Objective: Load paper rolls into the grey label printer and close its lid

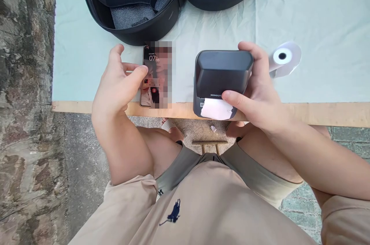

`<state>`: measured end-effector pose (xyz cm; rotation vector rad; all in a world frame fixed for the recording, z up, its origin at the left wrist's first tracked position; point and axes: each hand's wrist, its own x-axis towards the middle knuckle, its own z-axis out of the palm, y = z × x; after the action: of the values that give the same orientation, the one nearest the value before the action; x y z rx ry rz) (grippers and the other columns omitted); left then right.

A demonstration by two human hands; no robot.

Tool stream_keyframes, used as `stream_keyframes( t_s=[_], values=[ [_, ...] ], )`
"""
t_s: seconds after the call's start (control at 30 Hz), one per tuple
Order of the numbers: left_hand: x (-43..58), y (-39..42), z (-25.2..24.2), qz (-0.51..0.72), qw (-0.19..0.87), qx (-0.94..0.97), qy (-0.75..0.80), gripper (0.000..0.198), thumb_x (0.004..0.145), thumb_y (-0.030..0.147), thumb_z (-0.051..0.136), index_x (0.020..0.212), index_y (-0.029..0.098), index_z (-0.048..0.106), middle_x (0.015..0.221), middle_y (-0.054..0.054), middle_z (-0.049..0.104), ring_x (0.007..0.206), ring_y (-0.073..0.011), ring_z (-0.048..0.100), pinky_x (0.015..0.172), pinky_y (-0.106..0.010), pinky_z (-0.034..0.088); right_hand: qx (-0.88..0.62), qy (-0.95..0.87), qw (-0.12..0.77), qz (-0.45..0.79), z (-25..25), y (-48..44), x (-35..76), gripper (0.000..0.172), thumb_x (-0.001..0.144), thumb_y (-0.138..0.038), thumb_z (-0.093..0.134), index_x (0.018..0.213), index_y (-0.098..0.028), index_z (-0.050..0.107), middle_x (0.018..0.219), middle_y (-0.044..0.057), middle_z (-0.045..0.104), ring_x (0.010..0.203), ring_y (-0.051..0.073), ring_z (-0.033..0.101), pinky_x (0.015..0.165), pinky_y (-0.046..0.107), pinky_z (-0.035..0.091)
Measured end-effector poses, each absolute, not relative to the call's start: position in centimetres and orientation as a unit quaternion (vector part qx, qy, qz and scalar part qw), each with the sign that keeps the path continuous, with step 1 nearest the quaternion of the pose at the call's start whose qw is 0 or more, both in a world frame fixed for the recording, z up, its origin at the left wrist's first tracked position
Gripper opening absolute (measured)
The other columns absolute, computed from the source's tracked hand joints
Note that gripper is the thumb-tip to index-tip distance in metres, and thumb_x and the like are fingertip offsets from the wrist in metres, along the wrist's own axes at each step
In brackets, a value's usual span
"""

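Note:
In my right hand [260, 87] is a black label printer [224, 64], gripped round its right side with the thumb across the front. A torn-edged strip of white paper [216, 108] sticks out of the printer's lower slot. My left hand [118, 79] hovers at the left edge of a smartphone [150, 79], thumb tip over that edge and fingers apart. The phone's screen is lit with a clock, and its right part is pixelated. Whether the thumb touches the phone, I cannot tell.
A black zip case [170, 25] with grey foam lies unzipped at the back. Right of the printer is a partly unwound white paper roll [282, 56]. The table's wooden front edge [312, 114] shows below a pale cloth [323, 44]. A stone wall [26, 83] rises at left.

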<state>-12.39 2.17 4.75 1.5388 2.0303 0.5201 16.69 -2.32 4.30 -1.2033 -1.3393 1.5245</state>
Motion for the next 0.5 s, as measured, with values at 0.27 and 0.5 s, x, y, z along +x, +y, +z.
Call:
stream_keyframes(
  t_s=[0.27,0.5],
  values=[
    [-11.6,2.2,5.8,0.171,0.328,0.532,0.762,0.078,0.079,0.020,0.062,0.151,0.007,0.037,0.137,-0.020,0.059,0.094,-0.0234,0.071,0.103,-0.062,0.052,-0.469,-0.525,0.371,0.606,4.4,-2.3,16.7,0.078,0.079,-0.047,0.075,0.137,-0.042,0.022,0.118,0.001,0.057,0.096,0.017,0.066,0.070,0.034,0.060],
    [-11.3,2.2,6.2,0.120,0.315,0.554,0.761,0.084,0.077,0.025,0.066,0.153,0.008,0.034,0.139,-0.018,0.057,0.109,-0.0311,0.067,0.099,-0.060,0.055,-0.465,-0.530,0.363,0.609,4.4,-2.3,16.6,0.077,0.081,-0.046,0.073,0.137,-0.043,0.021,0.116,0.000,0.056,0.089,0.015,0.066,0.061,0.031,0.059]
  ],
)
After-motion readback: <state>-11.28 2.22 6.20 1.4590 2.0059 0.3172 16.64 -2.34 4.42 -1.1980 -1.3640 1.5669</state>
